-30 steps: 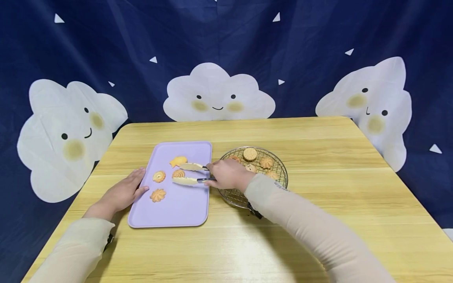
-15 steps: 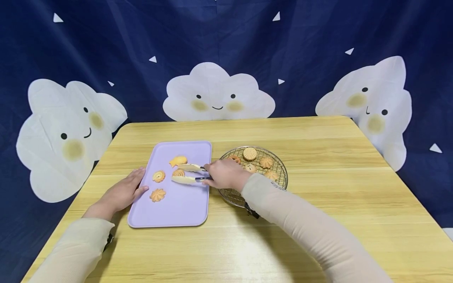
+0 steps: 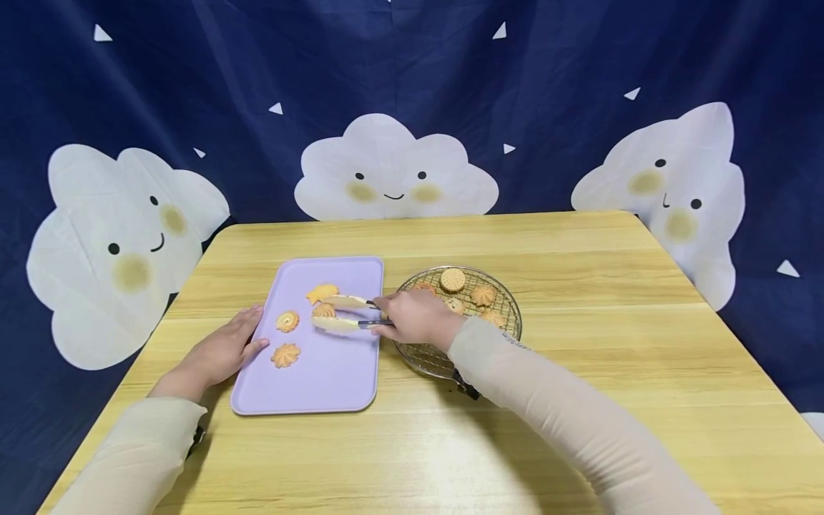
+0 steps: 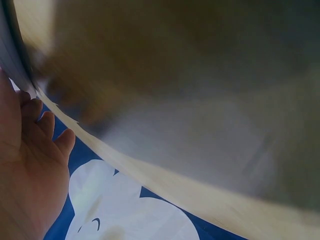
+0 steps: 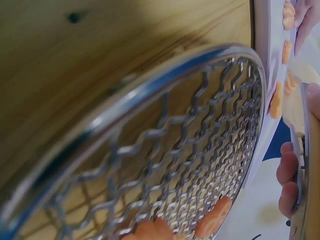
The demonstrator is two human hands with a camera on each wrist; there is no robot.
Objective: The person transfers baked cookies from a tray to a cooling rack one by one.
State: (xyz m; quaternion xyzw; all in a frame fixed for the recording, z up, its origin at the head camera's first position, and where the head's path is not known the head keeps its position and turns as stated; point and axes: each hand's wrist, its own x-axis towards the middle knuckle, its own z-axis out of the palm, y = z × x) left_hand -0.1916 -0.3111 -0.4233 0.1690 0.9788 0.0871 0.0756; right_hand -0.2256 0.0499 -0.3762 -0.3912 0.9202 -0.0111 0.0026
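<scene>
My right hand (image 3: 415,316) grips a pair of tongs (image 3: 340,325) with pale tips and dark handles. The tips stand apart over a lilac tray (image 3: 309,393), one on either side of a swirled cookie (image 3: 324,311); whether they touch it I cannot tell. Just behind lies a yellow fish-shaped cookie (image 3: 321,293). Nearer the left are a ring-like cookie (image 3: 287,321) and a flower-shaped cookie (image 3: 285,355). My left hand (image 3: 222,350) rests along the tray's left edge, its fingers fairly straight and the thumb over the rim. In the left wrist view the hand (image 4: 35,165) shows beside the tray's edge.
Right of the tray, partly under my right arm, sits a round wire rack (image 3: 431,361). Several cookies lie on it, among them a round biscuit (image 3: 453,280) and a star-shaped cookie (image 3: 483,295). Both stand on a wooden table (image 3: 579,286) before a blue cloth with clouds.
My right hand and the tongs have shifted only slightly around the swirled cookie. The left hand, tray and cookies hold their places; the view has drifted a little.
</scene>
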